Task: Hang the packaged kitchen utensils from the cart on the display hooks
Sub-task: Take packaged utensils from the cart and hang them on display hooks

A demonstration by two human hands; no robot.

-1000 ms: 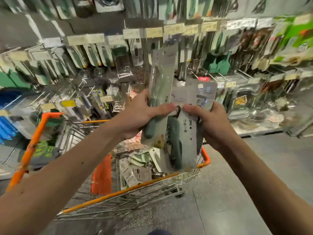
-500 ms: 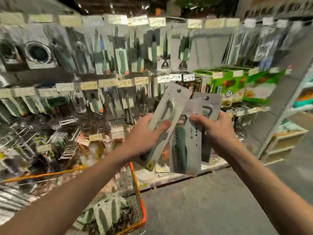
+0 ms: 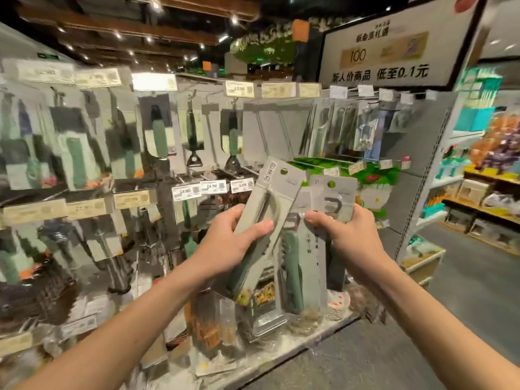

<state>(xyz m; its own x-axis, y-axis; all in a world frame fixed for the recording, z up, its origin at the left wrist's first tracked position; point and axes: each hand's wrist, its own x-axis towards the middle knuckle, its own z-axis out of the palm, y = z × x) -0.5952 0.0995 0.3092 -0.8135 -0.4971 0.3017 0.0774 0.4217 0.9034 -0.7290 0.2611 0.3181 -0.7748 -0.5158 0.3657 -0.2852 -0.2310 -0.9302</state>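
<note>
- Left hand (image 3: 233, 243) fingers wrapped around a tilted packaged peeler (image 3: 264, 220).
- Right hand (image 3: 351, 237) pinches a fan of utensil packs (image 3: 306, 266), touching the peeler, before the display rack (image 3: 405, 153).

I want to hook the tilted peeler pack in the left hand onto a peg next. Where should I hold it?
Hold the peeler pack at its middle, as the left hand does, coming from its left edge. The hang hole sits at the top end, so a mid-card grip probably leaves it free for a peg.
</note>
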